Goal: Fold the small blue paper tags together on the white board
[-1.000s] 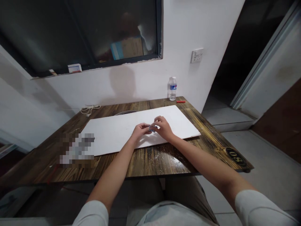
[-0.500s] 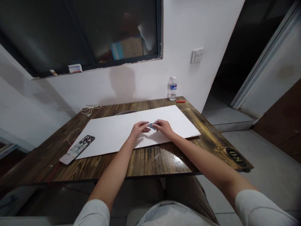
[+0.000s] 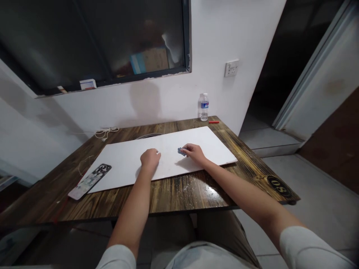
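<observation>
1. Right hand (image 3: 195, 154) out on the white board (image 3: 120, 168), thumb and fingertips pinched shut on a small blue-and-white folded item (image 3: 181, 151). It's held right at the fingertips, too small to tell exactly what it is, and I can't tell whether it's touching the board.
2. Left hand (image 3: 150, 158) is down on the board in a loose curl, fingers folded under, nothing showing in its grip.
3. There's a strip of bare board between the two hands, and much more open white to the left of the left hand.
4. Both forearms cross the board's near edge and reach over the dark wooden table (image 3: 179, 190), with a band of bare wood in front of the board.
5. Over on the left, a patterned phone case (image 3: 89, 181) lies on the wood, just beside the board's lower-left edge.
6. Up at the far edge, a water bottle (image 3: 203, 107) stands upright just beside a red stick (image 3: 213, 121), both well clear of the board's far corner.
7. A white cable (image 3: 105, 132) sits at the table's far-left edge, by the wall.
</observation>
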The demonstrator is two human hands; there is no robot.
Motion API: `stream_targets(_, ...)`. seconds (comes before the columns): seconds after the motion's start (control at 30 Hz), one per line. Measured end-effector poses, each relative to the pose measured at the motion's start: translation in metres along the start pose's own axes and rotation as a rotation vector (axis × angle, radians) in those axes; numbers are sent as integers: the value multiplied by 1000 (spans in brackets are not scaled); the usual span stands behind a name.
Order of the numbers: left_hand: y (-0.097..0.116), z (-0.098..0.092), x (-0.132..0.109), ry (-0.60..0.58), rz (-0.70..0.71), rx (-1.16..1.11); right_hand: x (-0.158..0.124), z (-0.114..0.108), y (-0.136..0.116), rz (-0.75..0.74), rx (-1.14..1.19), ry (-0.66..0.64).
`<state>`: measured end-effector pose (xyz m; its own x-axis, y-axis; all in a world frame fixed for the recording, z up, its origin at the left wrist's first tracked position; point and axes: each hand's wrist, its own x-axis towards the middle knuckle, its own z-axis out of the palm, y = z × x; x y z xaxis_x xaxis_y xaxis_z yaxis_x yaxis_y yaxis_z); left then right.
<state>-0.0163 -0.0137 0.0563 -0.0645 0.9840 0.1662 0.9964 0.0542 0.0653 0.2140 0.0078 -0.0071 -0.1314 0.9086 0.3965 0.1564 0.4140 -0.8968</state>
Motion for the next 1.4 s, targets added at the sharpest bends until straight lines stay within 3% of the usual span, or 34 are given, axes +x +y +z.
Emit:
stream_targets(0.17, -1, -5, -1, -160, 87, 204, 2, -2, 3, 33, 29, 16)
stream_targets(0.47, 3, 1, -1, -184, 259, 281, 0, -3, 4, 71, 36, 31)
stream_targets(0.97, 2, 13, 4, -139, 241, 245, -6, 1, 7, 104, -3, 21)
stream_targets(1.4, 7, 2, -5, -125, 213, 172, -5, 1, 11, 112, 6, 26)
